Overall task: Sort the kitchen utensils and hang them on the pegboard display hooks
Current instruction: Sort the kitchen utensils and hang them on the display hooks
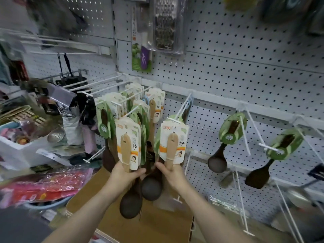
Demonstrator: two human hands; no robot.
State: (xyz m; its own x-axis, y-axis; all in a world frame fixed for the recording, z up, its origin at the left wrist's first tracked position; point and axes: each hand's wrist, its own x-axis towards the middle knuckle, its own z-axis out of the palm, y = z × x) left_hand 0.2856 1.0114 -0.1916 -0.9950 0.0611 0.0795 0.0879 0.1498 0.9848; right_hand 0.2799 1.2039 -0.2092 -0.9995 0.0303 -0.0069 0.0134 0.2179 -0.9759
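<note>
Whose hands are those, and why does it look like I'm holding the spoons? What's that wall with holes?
No machine here: a person wears a camera on their head, so you see what they see, looking down at their own hands. The left hand grips a bunch of carded utensils; the right hand has its grip on one light wooden utensil on a white card. Dark spoon bowls dangle below. The holey wall is a pegboard with white hooks; a dark spoon and a dark spatula hang there. A cardboard box sits underneath.
</note>
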